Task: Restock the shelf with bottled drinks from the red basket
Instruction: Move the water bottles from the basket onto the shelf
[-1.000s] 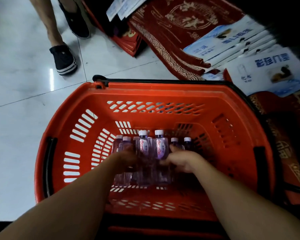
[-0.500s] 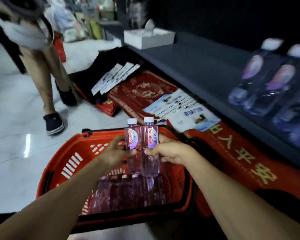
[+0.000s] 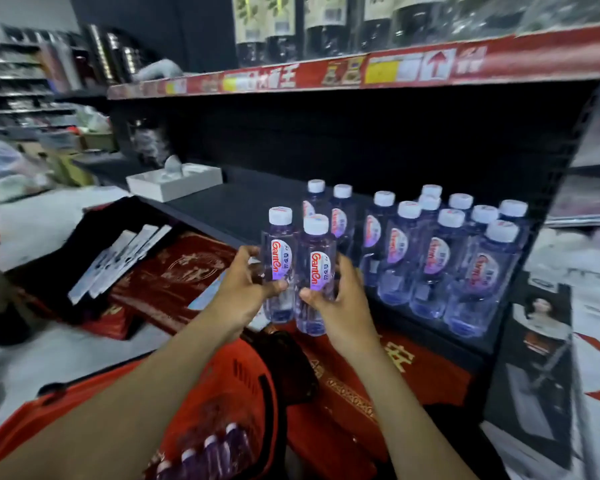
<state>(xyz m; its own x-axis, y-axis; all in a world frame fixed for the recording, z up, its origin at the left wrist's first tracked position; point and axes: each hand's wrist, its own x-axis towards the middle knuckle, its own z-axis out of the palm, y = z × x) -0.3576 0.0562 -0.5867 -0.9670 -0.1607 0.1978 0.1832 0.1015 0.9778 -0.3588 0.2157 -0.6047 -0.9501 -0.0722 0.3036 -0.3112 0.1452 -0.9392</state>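
Your left hand (image 3: 243, 289) clamps one bottle (image 3: 280, 268), right hand (image 3: 343, 306) clamps a second bottle (image 3: 317, 271), both mid-frame just short of the shelf (image 3: 229, 209). Shelved bottles (image 3: 437, 258) cluster center-right. More sit in the red basket (image 3: 229, 393) bottom center, so you're likely partway.

Floor: pale glossy tiles (image 3: 66, 358), brightest at the left.
Furniture: dark shelf (image 3: 229, 206) with a black back panel (image 3: 361, 140) behind it, dimly lit.
Upper edge: red price strip (image 3: 326, 76) with yellow and white tags; dark bottles (image 3: 267, 26) stand above it, blurred.
Left end of shelf: white tissue box (image 3: 174, 181).
Below shelf: red mats (image 3: 174, 271) with gold pattern; white packets (image 3: 118, 261) fanned beside them on something dark.
Far left: further shelving (image 3: 14, 74), contents too blurred to read.
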